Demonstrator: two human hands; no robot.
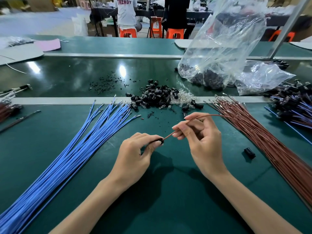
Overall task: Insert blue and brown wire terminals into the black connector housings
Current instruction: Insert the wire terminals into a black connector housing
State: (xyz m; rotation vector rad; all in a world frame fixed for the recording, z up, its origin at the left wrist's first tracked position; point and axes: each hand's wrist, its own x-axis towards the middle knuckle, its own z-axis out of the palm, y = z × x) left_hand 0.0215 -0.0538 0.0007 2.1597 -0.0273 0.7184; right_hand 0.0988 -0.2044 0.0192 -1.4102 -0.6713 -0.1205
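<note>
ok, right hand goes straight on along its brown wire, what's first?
Most likely the small black plastic connector housing pinched in the left hand, where the thin brown wire ends, just ahead of the right hand; depth unclear.

On the table (168, 191), the left bundle (67, 157) of wires fans out at the left and the right bundle (278, 149) at the right; between them, nearest the person, sit the left grip (135, 156) and right grip (200, 137); a single wire (168, 136) runs from the right grip to the held housing (157, 141) in the left grip; behind them lies the housing pile (158, 98); 1 loose housing (249, 152) lies just left of the right bundle; a bag (219, 48) stands behind the pile to the right, a 2nd bag (260, 78) just right of it.
</note>
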